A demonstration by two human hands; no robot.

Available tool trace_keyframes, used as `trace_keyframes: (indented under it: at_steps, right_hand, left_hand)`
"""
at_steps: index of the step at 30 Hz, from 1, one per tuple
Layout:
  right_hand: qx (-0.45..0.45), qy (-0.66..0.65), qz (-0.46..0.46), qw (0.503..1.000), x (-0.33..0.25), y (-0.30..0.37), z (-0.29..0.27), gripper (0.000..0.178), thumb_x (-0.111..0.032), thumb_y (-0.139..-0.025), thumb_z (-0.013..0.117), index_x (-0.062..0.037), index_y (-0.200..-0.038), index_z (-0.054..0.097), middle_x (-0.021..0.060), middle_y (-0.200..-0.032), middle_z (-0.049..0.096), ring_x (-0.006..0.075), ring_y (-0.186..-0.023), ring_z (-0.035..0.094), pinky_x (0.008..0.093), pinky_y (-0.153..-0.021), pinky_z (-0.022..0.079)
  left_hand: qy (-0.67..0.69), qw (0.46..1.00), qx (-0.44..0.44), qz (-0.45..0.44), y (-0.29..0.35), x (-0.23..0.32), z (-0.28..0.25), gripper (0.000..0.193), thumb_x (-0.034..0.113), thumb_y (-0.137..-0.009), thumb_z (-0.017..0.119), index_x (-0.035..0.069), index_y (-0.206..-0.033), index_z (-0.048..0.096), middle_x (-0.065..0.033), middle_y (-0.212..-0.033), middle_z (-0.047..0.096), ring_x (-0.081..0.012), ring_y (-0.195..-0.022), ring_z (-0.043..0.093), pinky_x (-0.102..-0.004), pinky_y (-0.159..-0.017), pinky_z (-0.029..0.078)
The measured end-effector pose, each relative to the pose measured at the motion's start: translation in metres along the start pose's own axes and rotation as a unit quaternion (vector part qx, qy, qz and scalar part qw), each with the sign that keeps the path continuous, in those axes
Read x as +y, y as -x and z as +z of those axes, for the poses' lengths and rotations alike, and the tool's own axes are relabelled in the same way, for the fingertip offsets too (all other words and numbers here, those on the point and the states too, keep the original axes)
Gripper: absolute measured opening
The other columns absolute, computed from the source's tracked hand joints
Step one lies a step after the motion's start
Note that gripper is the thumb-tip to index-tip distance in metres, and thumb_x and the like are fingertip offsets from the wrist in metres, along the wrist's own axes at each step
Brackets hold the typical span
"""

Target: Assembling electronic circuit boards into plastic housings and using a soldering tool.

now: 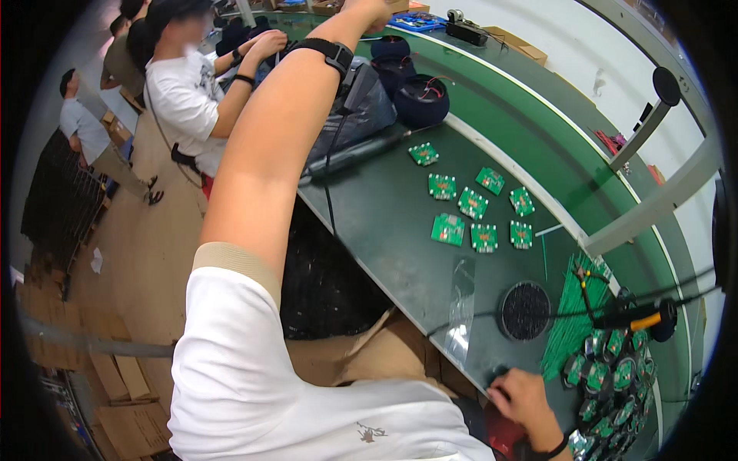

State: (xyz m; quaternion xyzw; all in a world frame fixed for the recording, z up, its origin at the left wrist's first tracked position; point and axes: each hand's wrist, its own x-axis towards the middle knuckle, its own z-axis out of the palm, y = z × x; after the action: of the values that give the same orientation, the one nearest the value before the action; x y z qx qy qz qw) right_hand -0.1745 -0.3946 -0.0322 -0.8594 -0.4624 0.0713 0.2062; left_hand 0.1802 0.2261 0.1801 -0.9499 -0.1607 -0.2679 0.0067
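Note:
My left arm stretches far up and forward, and my left hand (370,12) is at the top edge of the picture; its fingers are too cut off to read. At the near table edge is my right hand (523,396), its fingers loosely curled with nothing visible in them. Nearest to it are a bundle of thin green strips (573,319), a round dish of small black parts (525,310) and a pile of green circuit boards in round dark housings (615,376). Several loose green circuit boards (472,203) lie spread on the dark green table (384,223).
Dark round housings with red wires (421,100) stand beside a grey plastic bag (361,111). Pliers (584,288) and a black tool with a yellow part (646,319) lie at right. Black cables cross the table. A co-worker (192,84) stands at left. A metal post (653,207) rises at right.

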Motion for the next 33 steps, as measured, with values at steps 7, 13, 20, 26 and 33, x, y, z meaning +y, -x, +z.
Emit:
trace_keyframes:
  at_steps: [7, 13, 20, 26, 33]
  right_hand:
    - [0.009, -0.036, 0.053, 0.998, -0.005, 0.005, 0.001, 0.028, -0.023, -0.083, 0.076, -0.016, -0.108, 0.067, 0.0069, -0.086, 0.057, 0.0276, -0.074, 0.062, 0.0384, -0.055, 0.048]
    - [-0.074, -0.126, 0.118, 0.982, 0.002, -0.012, -0.015, 0.002, -0.019, -0.091, 0.063, -0.0179, -0.092, 0.062, 0.0051, -0.083, 0.056, 0.0242, -0.069, 0.06, 0.0398, -0.053, 0.047]
    - [-0.115, -0.167, 0.065, 0.977, 0.037, 0.048, 0.032, 0.028, -0.019, -0.086, 0.065, -0.0108, -0.113, 0.067, 0.0116, -0.089, 0.06, 0.033, -0.066, 0.062, 0.0434, -0.058, 0.05]
    - [0.029, -0.268, 0.117, 0.956, 0.025, 0.021, 0.017, 0.033, -0.016, -0.084, 0.067, -0.0073, -0.115, 0.067, 0.0148, -0.089, 0.063, 0.0358, -0.067, 0.063, 0.0459, -0.064, 0.052]
    - [-0.036, -0.04, 0.066, 0.996, 0.001, -0.008, -0.003, 0.01, -0.019, -0.087, 0.07, -0.018, -0.096, 0.068, 0.0016, -0.077, 0.06, 0.026, -0.062, 0.064, 0.0391, -0.052, 0.049]
  left_hand:
    - [-0.016, 0.969, -0.244, -0.023, -0.115, 0.013, 0.143, 0.025, 0.02, -0.09, 0.074, -0.003, -0.1, 0.075, -0.0164, -0.085, 0.074, -0.0238, -0.065, 0.071, -0.0393, -0.055, 0.057]
    - [-0.065, 0.95, -0.302, -0.045, -0.16, -0.005, 0.229, 0.041, 0.037, -0.091, 0.075, -0.002, -0.102, 0.076, -0.014, -0.085, 0.076, -0.0283, -0.072, 0.073, -0.0449, -0.072, 0.058]
    - [-0.105, 0.949, -0.296, -0.014, -0.154, 0.004, 0.268, 0.038, 0.028, -0.083, 0.084, 0.003, -0.111, 0.075, -0.0176, -0.112, 0.075, -0.0327, -0.101, 0.072, -0.045, -0.085, 0.058]
    - [-0.073, 0.984, -0.133, 0.088, -0.149, 0.021, 0.215, 0.051, 0.027, -0.078, 0.086, 0.018, -0.125, 0.068, -0.0108, -0.124, 0.071, -0.034, -0.115, 0.067, -0.0469, -0.091, 0.056]
    - [0.045, 0.962, -0.072, 0.258, -0.076, 0.073, 0.094, 0.049, 0.013, -0.075, 0.084, 0.012, -0.121, 0.065, -0.0111, -0.115, 0.071, -0.0336, -0.11, 0.067, -0.0443, -0.091, 0.054]
